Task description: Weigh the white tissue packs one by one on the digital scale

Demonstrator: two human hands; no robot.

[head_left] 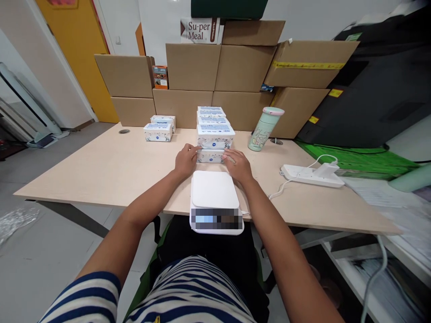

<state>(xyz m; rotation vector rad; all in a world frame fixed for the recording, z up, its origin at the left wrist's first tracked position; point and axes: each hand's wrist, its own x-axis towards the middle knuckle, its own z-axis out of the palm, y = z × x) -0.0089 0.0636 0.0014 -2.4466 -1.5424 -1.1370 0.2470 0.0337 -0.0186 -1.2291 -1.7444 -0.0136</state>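
A pale wooden surface is backed by a wall of cardboard boxes, by which the space behind the work is closed off. Near the right side, a white power strip is set down with a plug in it, and a mint-green tumbler with a pink lid is stood near the boxes. The space between the forearms is taken up by a white scale, its near end jutting past the edge, its display blurred out. Beyond the scale, a stack of tissue packs is ranged back toward the boxes, white, blue-lettered on top and floral on the front; a pair of matching packs is placed well to the left. The lower front pack is flanked by the left hand, fingers bent at one end, and the right hand, fingers stretched along the other; whether it is squeezed between them cannot be told.
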